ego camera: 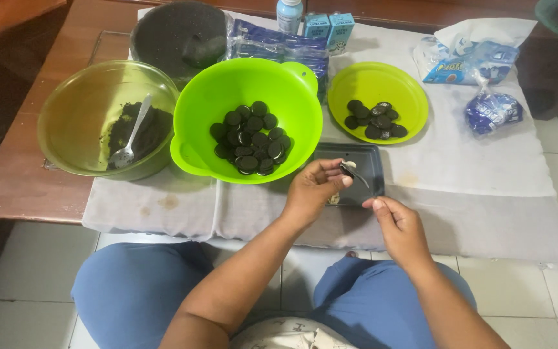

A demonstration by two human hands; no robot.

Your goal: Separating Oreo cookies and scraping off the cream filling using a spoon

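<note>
My left hand (pixel 312 189) pinches a dark sandwich biscuit half (pixel 349 168) with white cream on it, over a small dark tray (pixel 371 161). Just right of it, my right hand (pixel 400 227) grips a thin utensil (pixel 358 177) whose tip touches the biscuit. Behind the hands a bright green bowl (pixel 208 97) holds several dark biscuit halves (pixel 251 137). A green plate (pixel 414 97) to the right carries several more dark biscuits (pixel 376 120).
At left an olive bowl (pixel 75 110) holds dark crumbs and a spoon (pixel 132 134). A round dark pan (pixel 175 32), blue biscuit packets (pixel 272 42), small cartons (pixel 329 26), a bottle (pixel 289 13) and opened wrappers (pixel 479 61) line the back. White cloth (pixel 479 181) covers the low wooden table (pixel 20 187).
</note>
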